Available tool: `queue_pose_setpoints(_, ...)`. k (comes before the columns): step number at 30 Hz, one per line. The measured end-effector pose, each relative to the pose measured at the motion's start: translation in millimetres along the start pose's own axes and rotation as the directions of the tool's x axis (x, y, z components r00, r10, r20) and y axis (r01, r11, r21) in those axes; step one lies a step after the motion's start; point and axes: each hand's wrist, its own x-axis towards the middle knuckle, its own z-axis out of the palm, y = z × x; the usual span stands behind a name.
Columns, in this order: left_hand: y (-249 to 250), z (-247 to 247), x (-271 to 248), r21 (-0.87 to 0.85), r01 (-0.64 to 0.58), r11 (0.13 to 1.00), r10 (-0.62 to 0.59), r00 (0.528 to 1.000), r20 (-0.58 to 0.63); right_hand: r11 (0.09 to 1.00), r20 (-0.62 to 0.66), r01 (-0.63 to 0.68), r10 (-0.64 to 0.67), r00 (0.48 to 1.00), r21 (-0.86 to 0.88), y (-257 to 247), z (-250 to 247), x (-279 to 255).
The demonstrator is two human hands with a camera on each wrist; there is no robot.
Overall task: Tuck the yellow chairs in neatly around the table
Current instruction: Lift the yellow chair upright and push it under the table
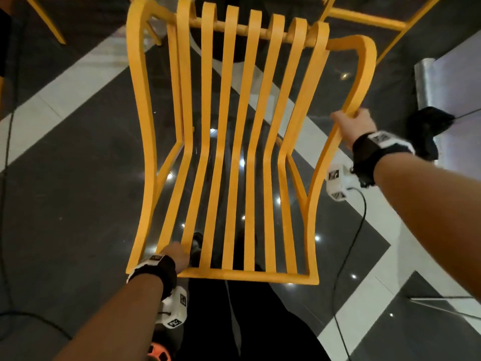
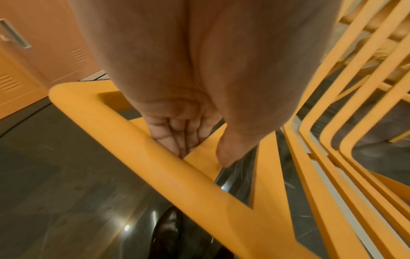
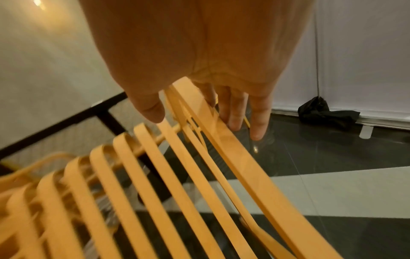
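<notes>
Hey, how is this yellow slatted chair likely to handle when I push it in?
The yellow slatted chair probably moves as one stiff piece, since its slats join a solid frame. It looks light, being mostly gaps. On the glossy floor it may slide easily.

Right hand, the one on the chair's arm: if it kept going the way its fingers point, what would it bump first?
Probably the shiny floor. The right hand grips the yellow chair armrest, fingers pointing down past it; depth is unclear.
</notes>
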Motion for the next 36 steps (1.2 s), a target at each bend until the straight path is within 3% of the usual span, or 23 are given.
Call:
queue_pose_setpoints(2,9,-12,-17,0.051,-0.02,0.998,0.021,1.0,-0.01,0.992,0.104,0.049,-0.038,0.994,-0.112,29,14,-35)
queue_pose_setpoints(4,22,-25,-38,0.091,-0.052,0.994,0.055,0.998,-0.029,0.958,0.291,0.107,-0.026,0.956,-0.266,58,28,-68)
queue_pose_setpoints(7,36,-39,-62,0.186,-0.103,0.977,0.117,0.991,-0.065,0.821,0.562,0.293,0.041,0.826,-0.489,94,43,-112)
queue_pose_setpoints(9,42,-45,-74,0.197,-0.101,0.975,0.126,0.985,-0.119,0.736,0.654,0.384,0.106,0.749,-0.558,107,47,-137)
queue_pose_setpoints(11,51,-53,-90,0.236,-0.109,0.966,0.147,0.977,-0.151,0.638,0.698,0.495,0.095,0.71,-0.591,115,47,-155)
queue_pose_setpoints(13,62,-63,-104,0.331,-0.125,0.935,0.198,0.96,-0.198,0.575,0.696,0.548,0.054,0.716,-0.608,116,41,-164)
queue_pose_setpoints(17,80,-80,-132,0.455,-0.132,0.88,0.29,0.91,-0.296,0.478,0.614,0.568,-0.075,0.786,-0.67,101,16,-163)
queue_pose_setpoints(19,84,-87,-146,0.493,-0.122,0.861,0.307,0.899,-0.312,0.419,0.607,0.601,-0.136,0.783,-0.68,88,3,-162)
queue_pose_setpoints(22,79,-100,-163,0.565,-0.081,0.821,0.342,0.862,-0.375,0.401,0.587,0.642,-0.268,0.764,-0.653,71,-10,-166)
queue_pose_setpoints(27,53,-128,-173,0.537,-0.07,0.841,0.431,0.687,-0.585,0.409,0.482,0.629,-0.411,0.774,-0.661,50,-15,-167)
queue_pose_setpoints(33,58,-174,-176,0.468,-0.095,0.879,0.385,0.719,-0.578,0.429,0.498,0.626,-0.381,0.779,-0.651,18,-21,-149)
queue_pose_setpoints(36,66,-190,-178,0.447,-0.115,0.887,0.396,0.685,-0.611,0.424,0.444,0.615,-0.437,0.782,-0.665,12,-30,-133)
